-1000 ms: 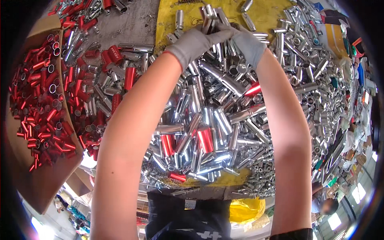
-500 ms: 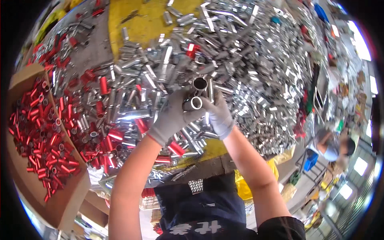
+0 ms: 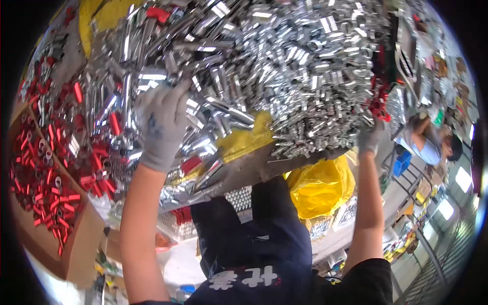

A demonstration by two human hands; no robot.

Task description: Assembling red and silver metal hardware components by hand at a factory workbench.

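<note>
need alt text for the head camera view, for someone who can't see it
A person's gloved left hand rests on a big heap of shiny silver metal tubes on a table, while the gloved right hand reaches to the heap's far right edge by some red tubes. A cardboard box of red tubes sits at left, and a yellow bag hangs below the table.

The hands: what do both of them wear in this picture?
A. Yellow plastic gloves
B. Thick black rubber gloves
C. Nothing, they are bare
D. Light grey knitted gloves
D: the left hand, resting on the heap of shiny metal tubes, and the right hand, at the heap's right edge, each show a light grey knitted glove ending at the wrist, above bare forearms.
</note>
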